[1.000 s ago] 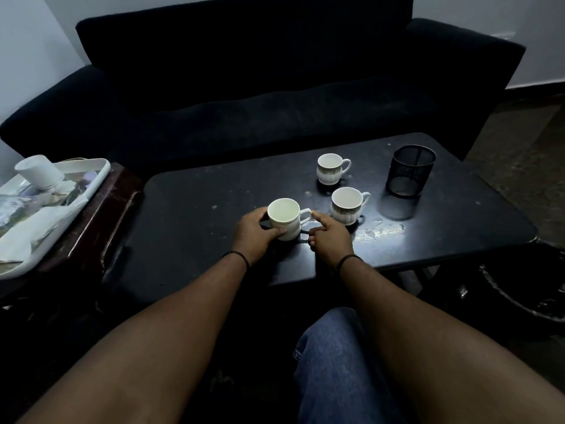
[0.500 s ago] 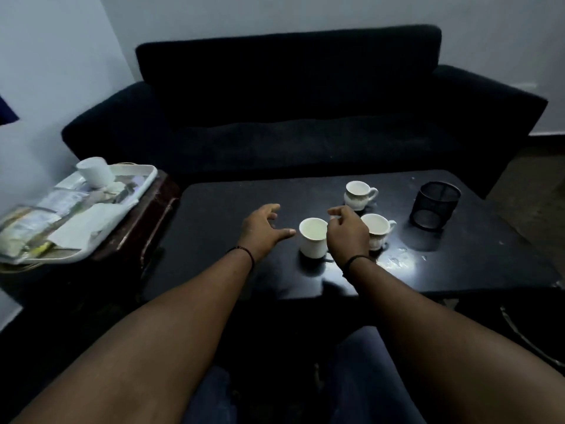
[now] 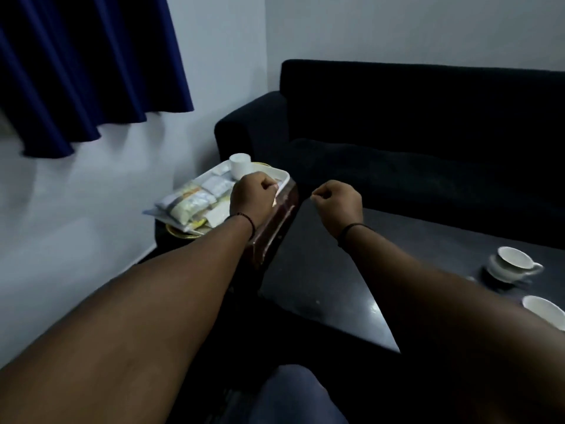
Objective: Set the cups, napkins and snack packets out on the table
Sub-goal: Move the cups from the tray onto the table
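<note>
1. Knee (image 3: 293, 393), blue denim, nearest the camera, low in the view.

2. Bench (image 3: 321, 289), dark glossy top. Two white cups already set out at its right: one cut by the frame edge (image 3: 544, 310), one behind it with handle to the right (image 3: 510, 264).

3. Right hand (image 3: 337, 203), dark band at the wrist, raised over the bench's left end. Fingers curled into a loose fist, nothing visibly held.

4. Left hand (image 3: 252, 198), bead band at the wrist, over the near right edge of the tray. Fingers curled; whether they already grip the tray rim or a napkin beneath cannot be told.

5. Tray (image 3: 282, 175), white, on a brown side stand (image 3: 275, 228) just left of the bench. Holds an upturned white cup (image 3: 240, 165) at the far end, snack packets (image 3: 189, 201) in a row, a white napkin (image 3: 217, 216) at the near edge.

6. Sofa (image 3: 412, 133), black, behind the bench. Blue curtain (image 3: 82, 65), upper left.

Risks, as judged: packets overhang the tray's near-left rim, so a tug on the tray or napkin may spill them to the floor; the upturned cup may topple if the tray tilts; dim light makes a clean pinch on one thin napkin uncertain.
</note>
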